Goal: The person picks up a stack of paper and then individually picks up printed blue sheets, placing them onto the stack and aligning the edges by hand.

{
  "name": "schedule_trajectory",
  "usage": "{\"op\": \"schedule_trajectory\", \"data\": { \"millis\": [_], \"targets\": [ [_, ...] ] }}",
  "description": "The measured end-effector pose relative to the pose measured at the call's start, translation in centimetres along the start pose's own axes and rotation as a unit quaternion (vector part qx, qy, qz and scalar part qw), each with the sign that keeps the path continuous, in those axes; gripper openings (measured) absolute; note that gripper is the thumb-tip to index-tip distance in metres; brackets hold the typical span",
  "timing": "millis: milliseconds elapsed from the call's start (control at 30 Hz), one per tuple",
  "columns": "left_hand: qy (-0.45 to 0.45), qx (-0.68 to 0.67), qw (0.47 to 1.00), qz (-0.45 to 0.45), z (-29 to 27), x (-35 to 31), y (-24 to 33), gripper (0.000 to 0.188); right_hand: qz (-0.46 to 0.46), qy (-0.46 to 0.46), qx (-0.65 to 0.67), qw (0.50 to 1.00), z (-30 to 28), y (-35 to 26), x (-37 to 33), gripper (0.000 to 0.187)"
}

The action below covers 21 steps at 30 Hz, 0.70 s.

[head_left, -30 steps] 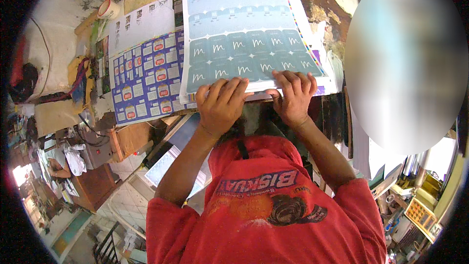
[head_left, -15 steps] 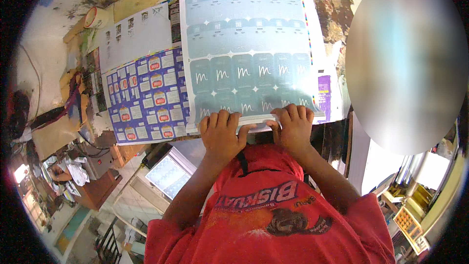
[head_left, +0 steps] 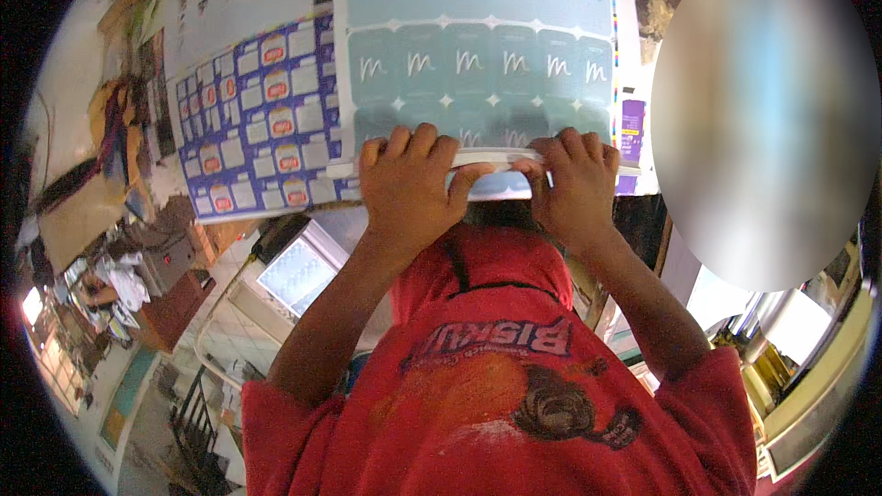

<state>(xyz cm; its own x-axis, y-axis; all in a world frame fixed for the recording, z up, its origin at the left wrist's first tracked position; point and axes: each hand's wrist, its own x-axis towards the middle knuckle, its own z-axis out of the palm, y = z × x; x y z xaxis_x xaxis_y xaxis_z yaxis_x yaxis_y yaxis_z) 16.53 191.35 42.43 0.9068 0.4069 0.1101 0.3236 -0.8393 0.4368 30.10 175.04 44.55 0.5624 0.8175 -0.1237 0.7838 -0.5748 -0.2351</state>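
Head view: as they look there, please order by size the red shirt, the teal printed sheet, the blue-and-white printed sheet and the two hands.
Largest to smallest, by visible area:
1. Red shirt
2. Teal printed sheet
3. Blue-and-white printed sheet
4. Left hand and right hand: too alike to rank

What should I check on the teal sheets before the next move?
1. Left hand on the near edge of the teal sheets: ok, toward its left end.
2. Right hand on the same edge: ok, toward its right end.
3. Near edge flat: not ok, it looks curled up.
4. Far edge aligned: cannot tell, out of view.
5. Blue sheet clear of them: not ok, they overlap its right side.
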Motion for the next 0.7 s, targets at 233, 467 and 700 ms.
{"op": "schedule_trajectory", "data": {
  "millis": [233,467,700],
  "targets": [
    [0.055,-0.027,0.984,-0.169,-1.0,-14.6,1.7,0.037,-0.021,0.105,0.123,0.987,3.5,1.0,-11.5,0.034],
    [-0.453,-0.269,0.718,-0.455,-6.8,-37.9,3.6,0.035,0.359,-0.293,0.615,0.638,5.1,12.9,-30.2,0.016],
    [-0.29,-0.409,0.729,-0.465,-3.8,-40.6,6.8,0.044,0.407,-0.277,0.636,0.594,7.9,14.2,-30.2,0.018]
  ]
}}
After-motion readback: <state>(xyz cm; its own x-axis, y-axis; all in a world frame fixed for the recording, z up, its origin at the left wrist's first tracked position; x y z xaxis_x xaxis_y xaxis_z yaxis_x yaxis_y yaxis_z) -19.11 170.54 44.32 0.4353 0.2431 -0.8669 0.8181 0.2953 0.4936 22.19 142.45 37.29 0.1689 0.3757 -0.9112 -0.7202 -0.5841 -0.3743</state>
